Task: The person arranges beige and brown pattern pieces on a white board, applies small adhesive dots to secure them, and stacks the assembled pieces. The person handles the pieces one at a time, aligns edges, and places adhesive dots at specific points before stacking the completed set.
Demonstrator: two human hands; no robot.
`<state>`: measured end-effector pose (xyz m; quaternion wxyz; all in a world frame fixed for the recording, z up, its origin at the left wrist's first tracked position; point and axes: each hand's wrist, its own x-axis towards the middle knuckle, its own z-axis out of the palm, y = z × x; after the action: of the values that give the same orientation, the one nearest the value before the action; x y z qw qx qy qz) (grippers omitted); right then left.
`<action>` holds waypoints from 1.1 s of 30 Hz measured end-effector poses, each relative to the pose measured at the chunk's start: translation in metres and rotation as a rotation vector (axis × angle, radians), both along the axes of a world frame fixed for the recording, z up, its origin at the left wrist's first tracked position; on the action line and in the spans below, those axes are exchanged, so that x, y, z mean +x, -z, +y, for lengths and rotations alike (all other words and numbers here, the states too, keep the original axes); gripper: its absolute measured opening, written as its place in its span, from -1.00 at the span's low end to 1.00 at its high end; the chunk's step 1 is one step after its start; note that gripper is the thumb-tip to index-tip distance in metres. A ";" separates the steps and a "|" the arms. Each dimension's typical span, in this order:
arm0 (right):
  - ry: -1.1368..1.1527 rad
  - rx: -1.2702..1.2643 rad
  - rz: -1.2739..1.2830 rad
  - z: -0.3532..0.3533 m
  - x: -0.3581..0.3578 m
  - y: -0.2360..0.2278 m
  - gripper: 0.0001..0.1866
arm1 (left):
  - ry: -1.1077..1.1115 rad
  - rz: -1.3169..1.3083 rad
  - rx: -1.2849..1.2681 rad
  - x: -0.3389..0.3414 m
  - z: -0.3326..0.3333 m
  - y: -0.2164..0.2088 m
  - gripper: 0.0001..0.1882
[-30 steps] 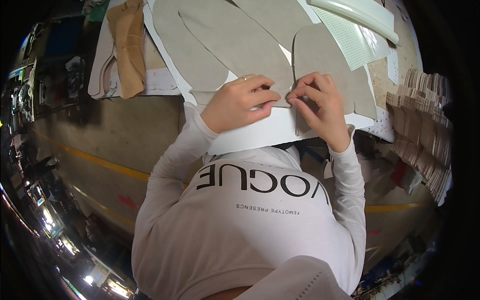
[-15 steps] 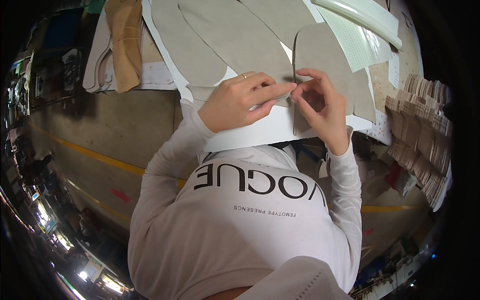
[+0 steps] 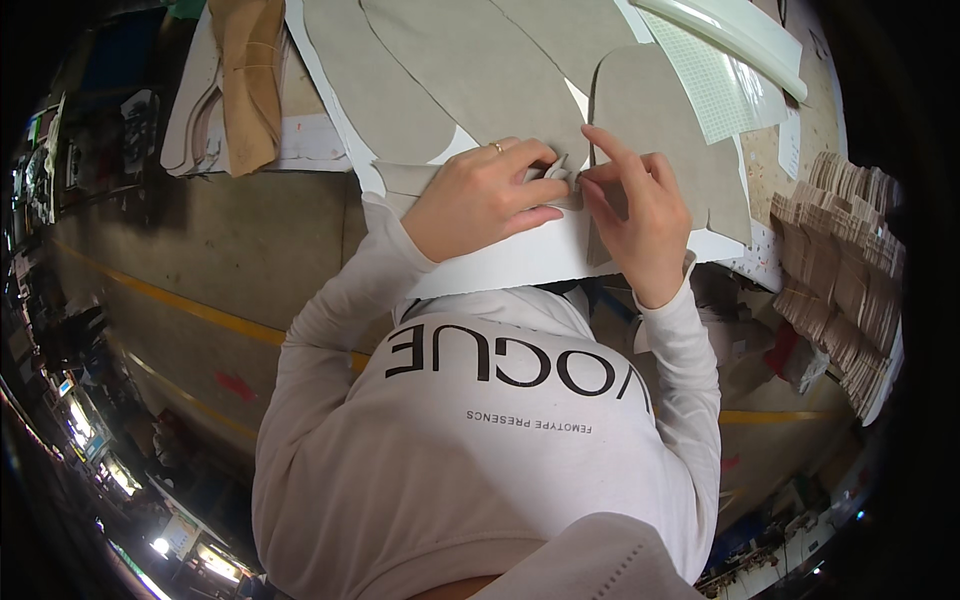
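Head view: a small grey folded bit [image 3: 556, 168] of fabric is being pinched between the left hand [image 3: 480, 197] and right hand [image 3: 640, 215], fingers closed on it, at the worktop [image 3: 520, 262] edge toward 12 o'clock. Grey cut pieces [image 3: 470, 70] are being left lying flat beyond. Judged light, limp and thin, it is best being held at its edge, near the fold

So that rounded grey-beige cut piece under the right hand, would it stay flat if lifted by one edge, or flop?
Probably flop. The grey-beige piece lies thin and flat on the white sheet, and the left hand and right hand have pinched up a small fold at its edge, which suggests pliable material. It looks light, so a push would likely slide or wrinkle it.
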<state>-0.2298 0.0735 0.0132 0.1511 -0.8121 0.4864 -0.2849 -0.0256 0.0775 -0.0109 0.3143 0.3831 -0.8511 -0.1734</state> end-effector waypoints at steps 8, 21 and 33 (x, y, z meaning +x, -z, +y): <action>-0.007 0.411 -0.415 -0.001 -0.013 -0.002 -0.39 | -0.047 0.158 0.044 -0.002 -0.002 0.000 -0.37; 0.066 0.240 -0.297 0.000 -0.010 -0.003 -0.44 | -0.050 0.164 0.025 -0.003 -0.003 0.001 -0.28; 0.021 0.423 -0.564 -0.010 -0.035 -0.007 -0.37 | 0.059 -0.200 -0.207 -0.005 0.002 -0.001 -0.50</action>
<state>-0.2648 0.0630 0.0200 0.4414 -0.6471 0.4820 -0.3925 -0.0308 0.0794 -0.0095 0.2606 0.3387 -0.9024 -0.0547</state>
